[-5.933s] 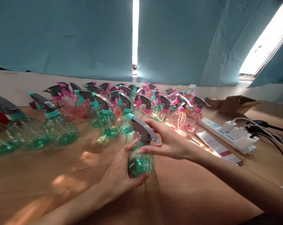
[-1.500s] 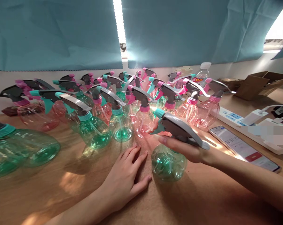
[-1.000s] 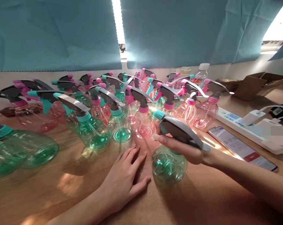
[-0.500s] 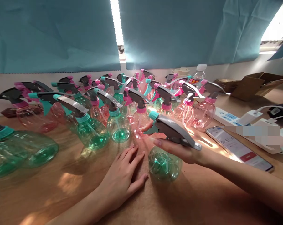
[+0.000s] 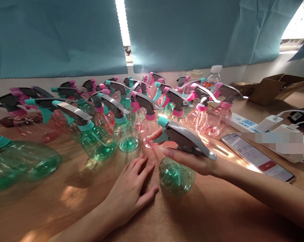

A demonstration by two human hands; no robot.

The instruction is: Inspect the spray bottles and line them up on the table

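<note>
My right hand (image 5: pixel 194 160) is wrapped round the neck of a green spray bottle (image 5: pixel 176 178) with a grey head and a teal nozzle. The bottle stands on the brown table (image 5: pixel 192 215), and the hand hides its collar. My left hand (image 5: pixel 131 185) lies flat on the tabletop just left of that bottle, fingers apart, holding nothing. Close beyond the hands stand another green spray bottle (image 5: pixel 126 138) and a pink spray bottle (image 5: pixel 149 131).
Several more pink and green spray bottles crowd the back, and a green bottle (image 5: pixel 44 163) is at the left. To the right are a phone (image 5: pixel 258 156), a power strip (image 5: pixel 245 122) with plugs and a cardboard box (image 5: pixel 268 89). Teal curtains (image 5: pixel 192 33) hang behind.
The view has shifted very slightly. My right hand keeps its grip on the green spray bottle, and my left hand still rests on the table.
</note>
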